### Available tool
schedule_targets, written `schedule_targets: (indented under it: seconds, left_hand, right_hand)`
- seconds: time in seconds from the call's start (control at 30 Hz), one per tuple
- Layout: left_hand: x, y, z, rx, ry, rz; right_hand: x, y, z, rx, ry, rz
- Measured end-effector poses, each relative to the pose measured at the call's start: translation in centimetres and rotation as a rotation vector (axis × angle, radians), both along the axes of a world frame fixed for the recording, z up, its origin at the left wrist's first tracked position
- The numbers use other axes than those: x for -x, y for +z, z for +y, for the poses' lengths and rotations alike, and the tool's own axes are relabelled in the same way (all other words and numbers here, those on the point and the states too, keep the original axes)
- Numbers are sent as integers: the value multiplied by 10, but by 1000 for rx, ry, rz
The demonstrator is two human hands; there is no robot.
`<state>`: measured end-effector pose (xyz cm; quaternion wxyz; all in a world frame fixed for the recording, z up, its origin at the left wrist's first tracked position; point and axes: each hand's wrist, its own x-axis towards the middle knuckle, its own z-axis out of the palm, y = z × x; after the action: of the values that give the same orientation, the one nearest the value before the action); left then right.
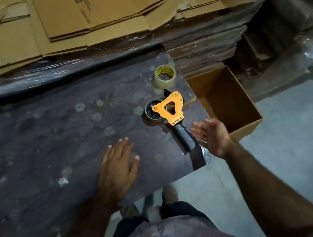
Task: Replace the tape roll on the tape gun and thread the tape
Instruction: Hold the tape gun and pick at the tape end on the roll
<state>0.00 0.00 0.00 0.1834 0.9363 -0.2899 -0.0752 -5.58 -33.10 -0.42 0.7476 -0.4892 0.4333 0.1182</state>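
An orange tape gun (170, 108) with a black handle lies flat on the dark table top (43, 146), its black hub bare of any roll. A roll of clear tape (165, 76) with a yellow core stands behind it, apart from the gun. My right hand (213, 137) hovers open just right of the gun's handle, palm turned toward it, not touching. My left hand (118, 165) rests flat on the table, fingers spread, left of the handle.
An open cardboard box (228, 98) stands off the table's right edge. Flattened cardboard sheets (74, 18) are stacked behind, over plastic-wrapped bundles (202, 49). The table's near edge runs diagonally by my legs; grey floor (298, 137) lies to the right.
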Motion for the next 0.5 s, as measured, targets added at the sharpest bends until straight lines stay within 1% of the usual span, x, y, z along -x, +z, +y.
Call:
schedule_targets:
  seconds: [0.1,0.17,0.23,0.37,0.43,0.5]
  left_hand:
    - [8,-1,-2,-11,56,-70]
    - [19,-3,-3,-28,103,-75]
    - [27,-3,-5,-60,153,-42]
    - [43,-1,-3,-126,224,-17]
    - [49,2,-1,-142,252,-17]
    - [53,4,0,-165,277,-24]
  right_hand:
    - [-17,-9,-7,34,91,80]
    - [-28,-17,-11,39,153,126]
    - [-36,-24,-11,21,210,148]
    - [-51,-33,-7,-79,274,172]
    - [-56,-39,-3,-157,313,156]
    - [-60,-43,-1,-180,351,144]
